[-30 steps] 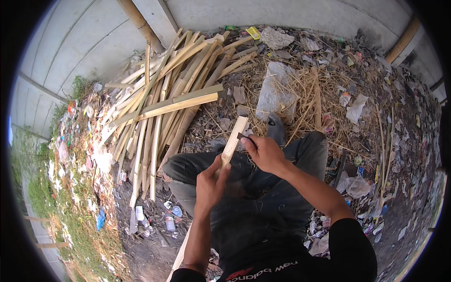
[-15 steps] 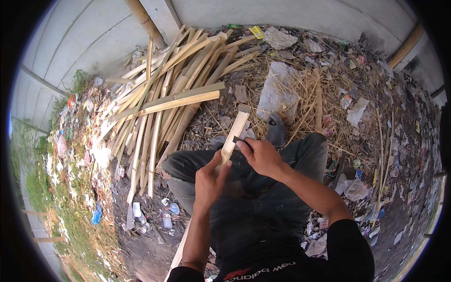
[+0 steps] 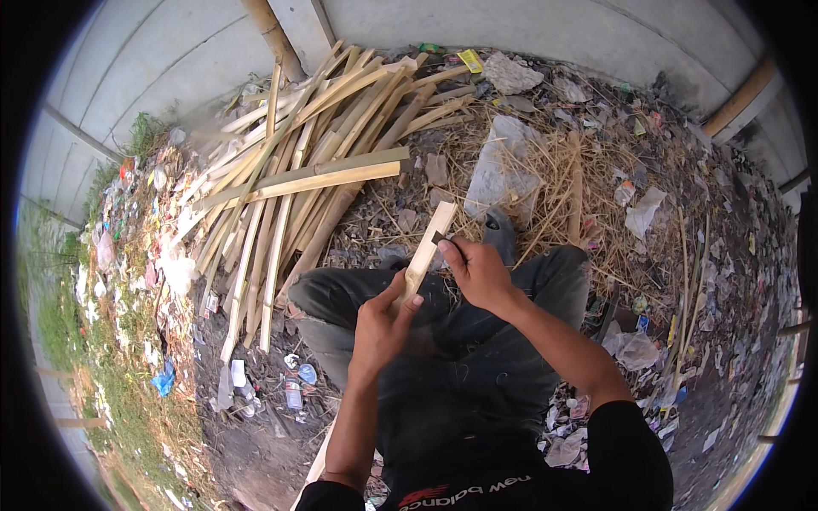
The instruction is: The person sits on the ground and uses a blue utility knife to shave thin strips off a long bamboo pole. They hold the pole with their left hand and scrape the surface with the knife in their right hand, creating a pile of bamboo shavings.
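Note:
A pale split bamboo strip (image 3: 431,232) slants up and away over my crossed legs. My left hand (image 3: 381,330) is closed around it, thumb along one side and fingers on the other. In my right hand (image 3: 479,272) is a small dark blade (image 3: 438,238), pinched between thumb and fingers, lying against the right edge of the strip below its far end. The blade's handle is hidden in the grip. A pale length (image 3: 315,470) shows beside my left forearm; the arm hides whether it belongs to the same strip.
A heap of split bamboo strips (image 3: 319,153) lies ahead on the left, near a concrete wall (image 3: 511,30). Beyond my foot are a flat grey slab (image 3: 503,166) and dry straw (image 3: 558,187). Litter covers the ground at right, and a clear plastic cup (image 3: 293,394) lies at left.
My right hand and the blade have shifted a little up the bamboo strip, toward its far end. My left hand keeps its hold. The view has tilted slightly.

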`<action>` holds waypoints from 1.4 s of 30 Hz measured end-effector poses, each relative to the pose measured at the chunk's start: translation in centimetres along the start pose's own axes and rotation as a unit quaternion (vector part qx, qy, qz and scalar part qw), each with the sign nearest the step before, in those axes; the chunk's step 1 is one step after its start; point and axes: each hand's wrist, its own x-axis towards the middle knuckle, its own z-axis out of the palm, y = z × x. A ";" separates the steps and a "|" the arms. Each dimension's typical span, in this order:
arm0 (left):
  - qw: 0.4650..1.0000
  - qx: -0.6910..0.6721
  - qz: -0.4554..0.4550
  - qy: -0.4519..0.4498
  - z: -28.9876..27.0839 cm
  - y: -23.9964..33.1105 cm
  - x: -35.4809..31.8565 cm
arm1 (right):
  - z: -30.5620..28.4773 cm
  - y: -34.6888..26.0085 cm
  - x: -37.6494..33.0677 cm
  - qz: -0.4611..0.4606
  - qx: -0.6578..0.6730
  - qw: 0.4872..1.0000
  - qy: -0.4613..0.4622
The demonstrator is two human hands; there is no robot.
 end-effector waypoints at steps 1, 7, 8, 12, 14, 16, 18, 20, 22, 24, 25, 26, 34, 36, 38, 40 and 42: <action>1.000 -0.010 -0.007 -0.006 -0.1 -0.2 0.0 | 1.0 0.0 -1.3 -0.030 -0.024 0.999 -0.025; 1.000 -0.023 -0.011 -0.017 0.1 -2.1 -0.5 | -1.3 0.9 1.3 0.021 0.005 0.998 0.060; 0.999 -0.011 -0.033 -0.028 -0.3 -1.0 -0.3 | -0.9 1.2 1.0 -0.004 -0.020 0.998 0.057; 0.996 0.081 -0.036 -0.006 -0.6 0.6 -0.7 | -0.8 1.8 0.7 -0.027 -0.073 0.996 0.054; 0.996 0.079 -0.025 0.017 -0.5 0.6 -0.8 | -1.5 2.1 1.6 -0.004 -0.034 0.995 0.090; 0.995 0.094 -0.004 0.035 -0.2 0.2 -1.1 | -1.2 2.3 1.1 -0.018 -0.045 0.994 0.096; 0.989 0.134 0.033 0.051 -0.5 -0.2 -1.5 | -1.6 2.3 0.9 -0.024 -0.067 0.994 0.079; 0.989 0.137 0.024 0.049 -0.5 0.4 -1.4 | -1.5 2.7 1.2 -0.012 -0.033 0.995 0.095; 0.989 0.142 0.017 0.046 -0.3 0.5 -1.7 | -1.7 2.9 0.9 -0.001 -0.018 0.995 0.097; 0.987 0.156 0.018 0.046 -0.6 0.3 -1.7 | -2.2 2.1 0.5 0.004 -0.014 0.996 0.088; 0.987 0.158 0.013 0.042 -0.8 0.5 -1.6 | -2.4 2.1 0.6 0.004 -0.006 0.995 0.101; 0.987 0.157 0.007 0.038 -0.7 0.7 -1.7 | -2.8 2.2 0.4 0.005 0.000 0.994 0.111; 0.991 0.121 0.017 0.060 -0.5 0.6 -1.5 | -2.0 2.1 0.0 -0.018 -0.048 0.992 0.112; 0.991 0.127 0.004 0.046 -0.7 1.5 -1.4 | -1.8 2.3 0.1 -0.019 -0.043 0.992 0.121; 0.991 0.123 -0.009 0.043 -0.7 1.9 -1.4 | -1.7 2.0 0.1 -0.011 -0.036 0.994 0.107; 0.992 0.118 -0.004 0.048 -0.7 1.5 -1.4 | -1.2 2.1 0.0 -0.019 -0.028 0.995 0.097; 0.992 0.109 0.020 0.059 -0.8 0.8 -1.4 | -0.4 2.4 -0.4 -0.041 -0.019 0.995 0.092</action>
